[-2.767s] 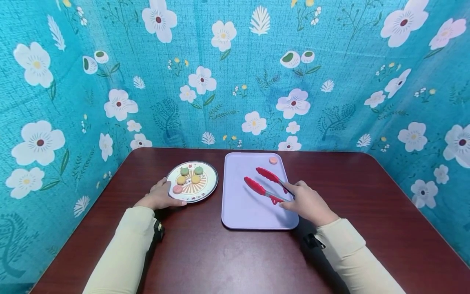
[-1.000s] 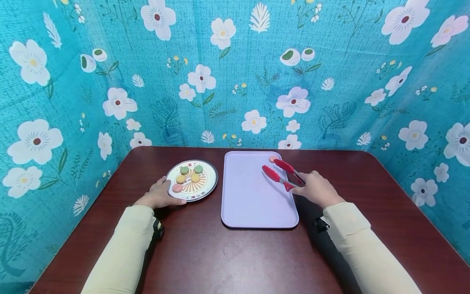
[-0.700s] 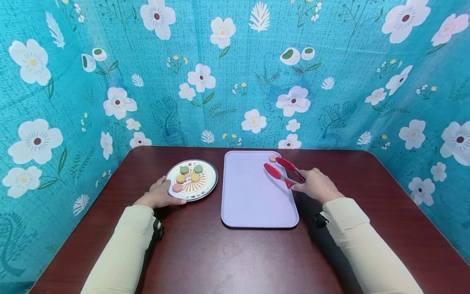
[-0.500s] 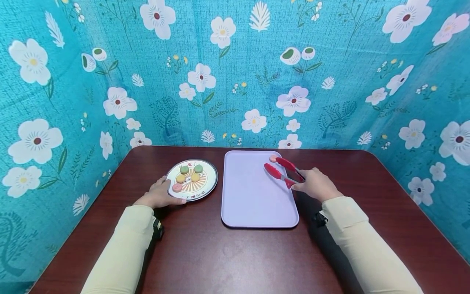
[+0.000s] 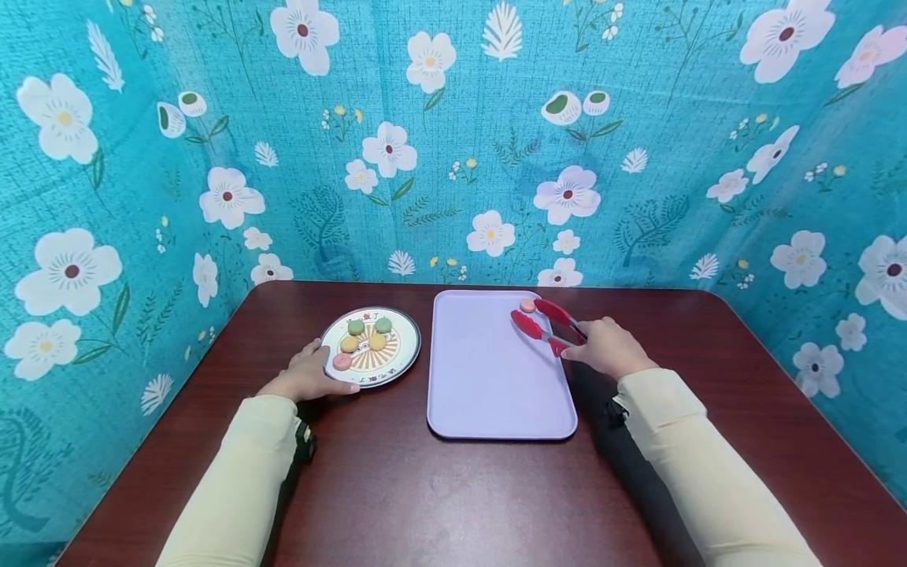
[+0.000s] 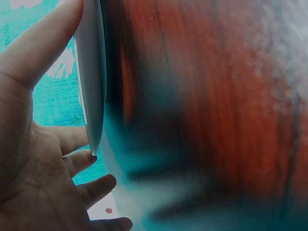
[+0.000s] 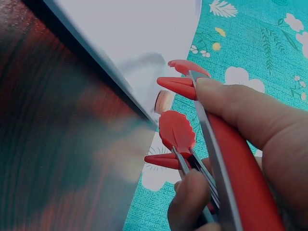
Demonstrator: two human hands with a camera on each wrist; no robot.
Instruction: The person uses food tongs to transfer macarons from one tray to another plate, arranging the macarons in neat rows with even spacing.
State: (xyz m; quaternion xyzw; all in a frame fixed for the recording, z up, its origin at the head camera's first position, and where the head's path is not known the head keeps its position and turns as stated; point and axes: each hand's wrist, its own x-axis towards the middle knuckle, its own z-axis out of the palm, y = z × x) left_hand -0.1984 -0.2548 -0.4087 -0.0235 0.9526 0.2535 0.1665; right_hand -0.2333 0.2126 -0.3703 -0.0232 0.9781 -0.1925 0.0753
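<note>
My left hand [image 5: 308, 376] rests against the left edge of a round patterned plate [image 5: 404, 346], fingers spread and thumb along its near rim. In the left wrist view the thumb and some fingers touch the plate [image 6: 90, 72]. On the plate sit two green macarons [image 5: 383, 325], two yellow macarons [image 5: 378, 342] and a pink macaron [image 5: 342, 361]. My right hand [image 5: 609, 346] grips red-tipped tongs [image 5: 557, 312], their arms apart. In the right wrist view, another pink macaron [image 7: 163, 101] lies between the spread tong tips; whether they touch it I cannot tell.
That lone macaron lies in the far right corner of a lilac tray [image 5: 496, 378], just right of the plate. Both stand on a dark wooden table [image 5: 397, 496]. A blue floral cloth [image 5: 453, 197] hangs behind and along both sides.
Over the earlier frames the tongs moved from above the tray's middle to its far right corner, around the pink macaron. Lately they shifted only slightly rightward. The left hand stayed by the plate.
</note>
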